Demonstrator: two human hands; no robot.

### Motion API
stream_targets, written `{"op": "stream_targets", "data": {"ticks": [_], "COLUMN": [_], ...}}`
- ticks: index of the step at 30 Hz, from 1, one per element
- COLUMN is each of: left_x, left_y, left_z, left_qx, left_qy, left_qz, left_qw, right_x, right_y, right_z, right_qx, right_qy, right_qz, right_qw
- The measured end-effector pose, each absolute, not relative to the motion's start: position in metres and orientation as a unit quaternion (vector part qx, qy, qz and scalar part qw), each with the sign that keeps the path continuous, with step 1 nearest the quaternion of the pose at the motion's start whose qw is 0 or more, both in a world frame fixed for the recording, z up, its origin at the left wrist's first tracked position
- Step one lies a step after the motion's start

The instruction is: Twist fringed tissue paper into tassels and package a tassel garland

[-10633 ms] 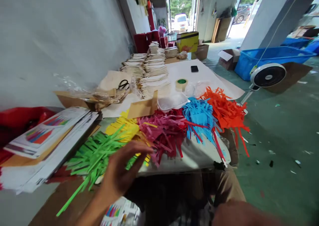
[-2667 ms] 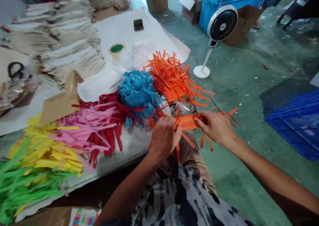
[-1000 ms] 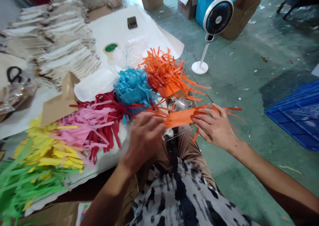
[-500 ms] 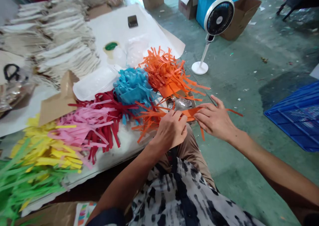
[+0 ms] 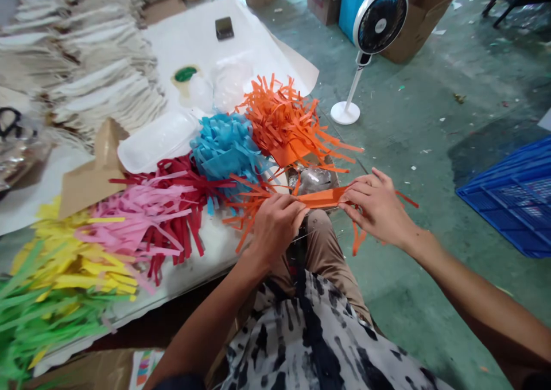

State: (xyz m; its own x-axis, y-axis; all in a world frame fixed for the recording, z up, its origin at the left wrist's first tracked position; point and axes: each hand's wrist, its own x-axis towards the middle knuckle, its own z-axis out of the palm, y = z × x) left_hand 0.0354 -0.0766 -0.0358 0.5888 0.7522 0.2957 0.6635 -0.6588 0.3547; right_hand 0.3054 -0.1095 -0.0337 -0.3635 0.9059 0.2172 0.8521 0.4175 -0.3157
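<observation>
Both my hands hold one orange fringed paper strip (image 5: 321,198) stretched between them over my lap. My left hand (image 5: 275,223) is closed on its left end, where loose orange fringes fan out toward the table. My right hand (image 5: 376,206) pinches the right end, with more fringes hanging below it. Just beyond lies the orange fringe pile (image 5: 286,123) at the table's near right corner, next to a blue pile (image 5: 224,146).
On the table (image 5: 206,258) lie red (image 5: 189,218), pink (image 5: 138,206), yellow (image 5: 73,264) and green (image 5: 34,315) fringe piles, a white foam tray (image 5: 157,140), a tape roll (image 5: 184,75), stacked cloth bags (image 5: 86,63) and a phone (image 5: 224,28). A standing fan (image 5: 379,20) and blue crate (image 5: 512,198) sit on the floor.
My left hand has shifted slightly left along the orange strip and the strip is pulled straighter between my hands. Earlier my left hand was at the green pile.
</observation>
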Motion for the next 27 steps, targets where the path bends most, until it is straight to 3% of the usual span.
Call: {"op": "stream_targets", "data": {"ticks": [6, 20, 23, 27], "left_x": [0.038, 0.048, 0.050, 0.052], "left_y": [-0.073, -0.063, -0.064, -0.065], "left_z": [-0.035, -0.046, -0.045, -0.041], "left_qx": [0.843, 0.858, 0.854, 0.855], "left_qy": [0.490, 0.492, 0.504, 0.505], "left_qz": [0.204, 0.147, 0.129, 0.114], "left_qw": [0.083, -0.026, -0.020, -0.015], "right_x": [0.299, 0.283, 0.279, 0.277], "right_y": [-0.096, -0.082, -0.091, -0.105], "right_z": [-0.030, -0.026, -0.024, -0.031], "right_qx": [-0.580, -0.606, -0.610, -0.504], "right_qy": [-0.796, -0.795, -0.789, -0.852], "right_qz": [0.104, 0.021, -0.047, -0.066], "right_qw": [0.139, 0.032, 0.058, 0.123]}}
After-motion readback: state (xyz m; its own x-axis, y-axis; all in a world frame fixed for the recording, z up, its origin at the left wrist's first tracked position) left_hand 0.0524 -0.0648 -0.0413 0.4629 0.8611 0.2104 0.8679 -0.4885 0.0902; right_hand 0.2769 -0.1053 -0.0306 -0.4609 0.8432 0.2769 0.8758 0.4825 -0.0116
